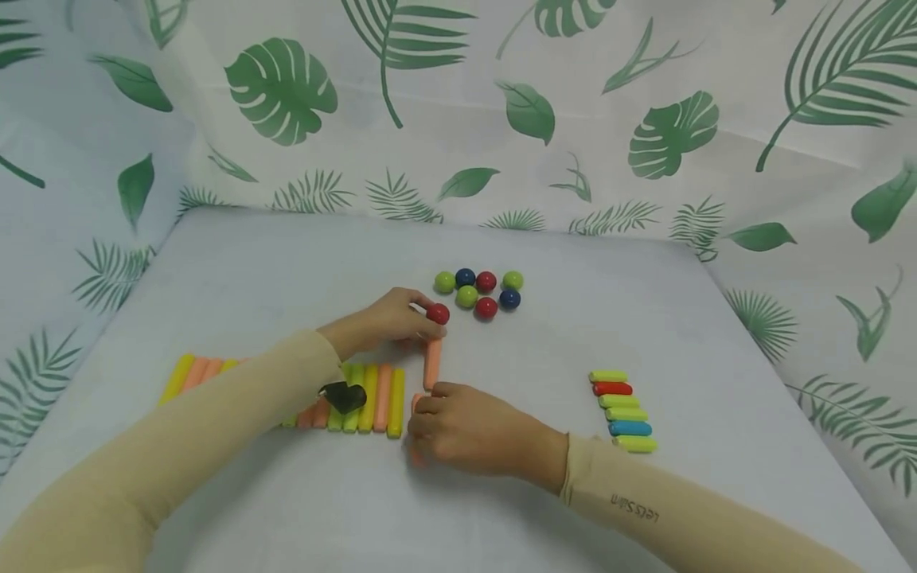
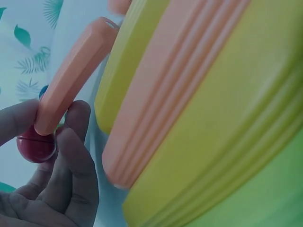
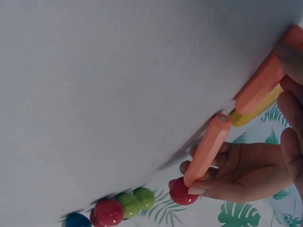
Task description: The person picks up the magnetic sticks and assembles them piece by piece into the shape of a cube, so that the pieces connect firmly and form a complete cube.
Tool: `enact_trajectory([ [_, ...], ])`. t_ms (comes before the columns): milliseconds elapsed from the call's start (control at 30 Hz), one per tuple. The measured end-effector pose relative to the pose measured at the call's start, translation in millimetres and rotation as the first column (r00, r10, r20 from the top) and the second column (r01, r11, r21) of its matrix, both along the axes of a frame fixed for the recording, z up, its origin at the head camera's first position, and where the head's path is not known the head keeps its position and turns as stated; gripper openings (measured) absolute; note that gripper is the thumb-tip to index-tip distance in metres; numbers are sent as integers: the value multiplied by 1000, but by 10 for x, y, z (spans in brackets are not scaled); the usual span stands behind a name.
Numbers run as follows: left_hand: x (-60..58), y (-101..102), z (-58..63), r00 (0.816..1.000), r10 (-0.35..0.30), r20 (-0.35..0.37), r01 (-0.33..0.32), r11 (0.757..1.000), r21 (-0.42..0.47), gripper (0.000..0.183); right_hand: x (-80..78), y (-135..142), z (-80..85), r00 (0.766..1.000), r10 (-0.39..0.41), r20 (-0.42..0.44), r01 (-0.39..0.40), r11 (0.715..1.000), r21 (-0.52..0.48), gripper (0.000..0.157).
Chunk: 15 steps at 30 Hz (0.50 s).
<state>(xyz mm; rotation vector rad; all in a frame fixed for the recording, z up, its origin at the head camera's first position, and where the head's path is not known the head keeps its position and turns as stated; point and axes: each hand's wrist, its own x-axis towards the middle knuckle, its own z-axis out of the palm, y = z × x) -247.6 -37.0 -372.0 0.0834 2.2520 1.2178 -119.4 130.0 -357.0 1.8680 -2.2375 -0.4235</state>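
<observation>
My left hand [image 1: 401,317] pinches an orange building stick [image 1: 433,364] with a red ball [image 1: 438,313] at its far end. In the left wrist view the stick [image 2: 75,75] slants upward from the fingertips, and the ball [image 2: 37,146] sits against its lower end. My right hand [image 1: 466,428] grips a second orange stick [image 3: 265,85], mostly covered by the fingers in the head view. The two sticks are close end to end; whether they touch I cannot tell. Beside the hands lies a row of long yellow, orange and green sticks [image 1: 396,402].
Beyond the left hand, several green, blue and red balls [image 1: 486,309] form a cluster. Short green, red and blue sticks [image 1: 630,428] lie in a column at the right. A leaf-printed cloth [image 1: 444,87] hangs behind the white table [image 1: 544,525].
</observation>
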Motion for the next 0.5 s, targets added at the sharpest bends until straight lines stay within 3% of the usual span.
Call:
enact_trajectory([
  [133, 22, 4, -13, 1000, -16, -2, 16, 1000, 2, 49, 78, 62, 21, 998, -21, 57, 21, 1000, 6, 10],
  [233, 27, -2, -25, 1000, -19, -1, 19, 1000, -22, 50, 69, 171, 36, 981, -106, 162, 107, 994, 5, 13],
  [367, 32, -15, -39, 999, -40, -7, 39, 997, -61, 53, -108, 397, 54, 916, -283, 285, 297, 955, -6, 15],
  [500, 49, -24, -37, 996, -85, -37, 81, 991, -103, 53, -413, 647, 55, 834, -462, 302, 488, 873, -9, 19],
])
